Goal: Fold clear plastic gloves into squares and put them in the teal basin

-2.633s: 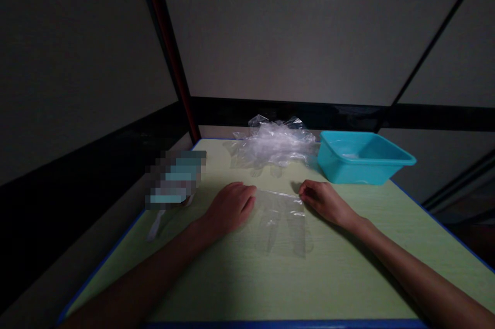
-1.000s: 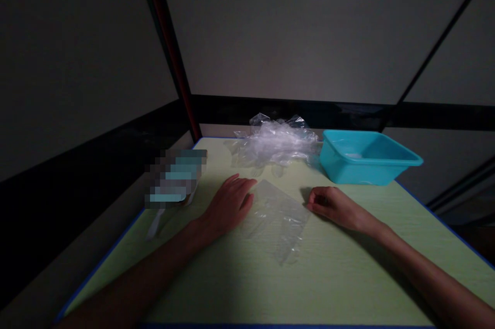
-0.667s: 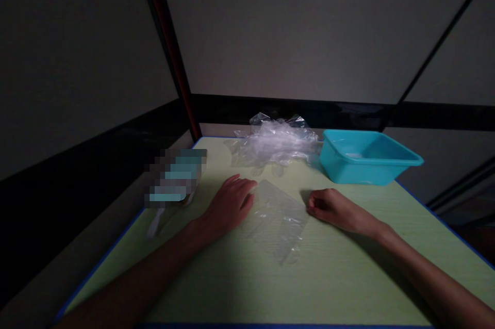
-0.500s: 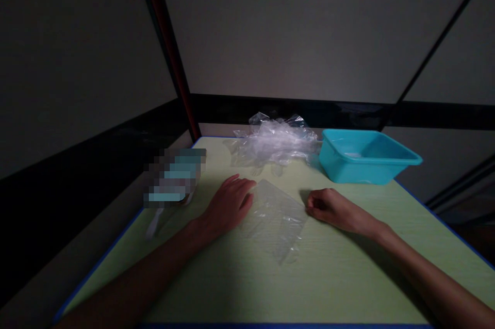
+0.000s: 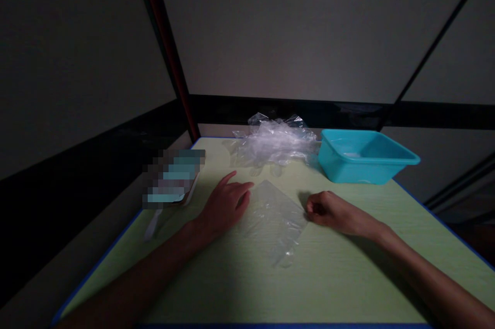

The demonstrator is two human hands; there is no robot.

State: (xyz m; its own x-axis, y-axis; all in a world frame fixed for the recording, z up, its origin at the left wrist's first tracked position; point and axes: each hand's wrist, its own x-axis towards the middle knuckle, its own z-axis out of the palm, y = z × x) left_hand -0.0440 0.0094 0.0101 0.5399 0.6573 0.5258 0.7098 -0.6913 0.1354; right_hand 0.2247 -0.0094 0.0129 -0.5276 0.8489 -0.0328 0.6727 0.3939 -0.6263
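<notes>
A clear plastic bag (image 5: 274, 220) lies on the light green table (image 5: 201, 293) between my hands, its lower part wrinkled. My right hand (image 5: 324, 209) is closed, with curled fingers pinching the bag's right corner. Just left of the bag, my left hand (image 5: 226, 199) has its fingers apart and its little finger raised. Its thumb and forefinger point toward the bag's left edge, and nothing shows between them.
Toward the back lies a heap of crumpled clear plastic bags (image 5: 276, 141). A turquoise basin (image 5: 363, 166) stands at the back right. A blurred-out flat item (image 5: 176, 177) lies at the left edge, with a white strip (image 5: 152, 225) below it.
My left hand has spread its fingers, lifted the little finger and drawn slightly left. The bag's lower edge has shifted a little. My right hand stays almost in place.
</notes>
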